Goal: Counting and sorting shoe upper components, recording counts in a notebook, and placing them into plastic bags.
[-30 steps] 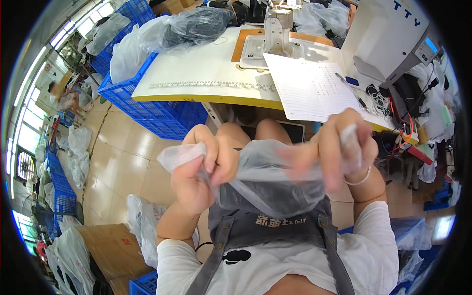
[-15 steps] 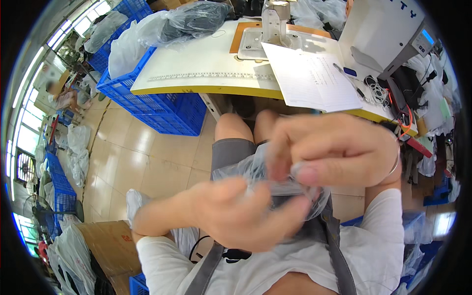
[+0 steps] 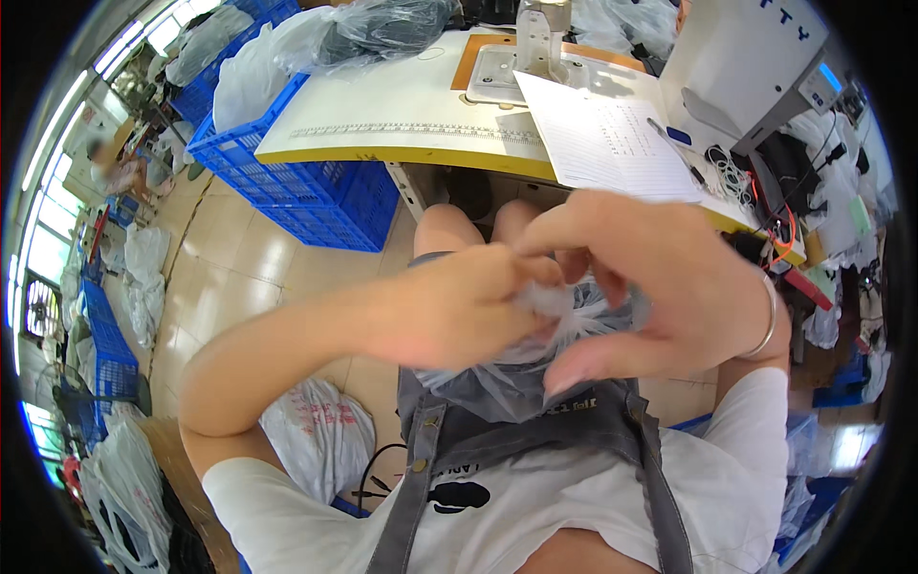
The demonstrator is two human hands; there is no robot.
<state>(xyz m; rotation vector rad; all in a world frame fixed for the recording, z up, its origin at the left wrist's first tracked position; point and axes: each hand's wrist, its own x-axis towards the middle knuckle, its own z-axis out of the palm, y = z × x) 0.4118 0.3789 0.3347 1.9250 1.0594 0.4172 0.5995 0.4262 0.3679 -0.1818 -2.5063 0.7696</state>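
A clear plastic bag point(image 3: 512, 390) with something dark inside rests on my lap, its top gathered into a twisted neck. My left hand point(image 3: 478, 301) is closed on that neck, and a bit of crumpled plastic shows at its fingertips. My right hand point(image 3: 669, 287), with a bracelet at the wrist, arches around the gathered plastic from the right. Its thumb stands apart from its fingers, and the forefinger reaches close to my left knuckles. Some of the right fingers are partly hidden behind the plastic. Both hands are a little blurred.
Ahead stands a white worktable point(image 3: 382, 115) with a metal machine point(image 3: 543, 43), an open notebook point(image 3: 612, 134) and coiled cable point(image 3: 732, 172). Blue crates point(image 3: 325, 206) stand at its left. A white sack point(image 3: 320, 430) lies on the floor by my left arm. Far left, a person point(image 3: 120, 172) sits.
My left hand has moved up and forward and closed on the bag's neck. The right hand has opened its thumb away. The bag's top is now bunched together, and my view has shifted slightly.
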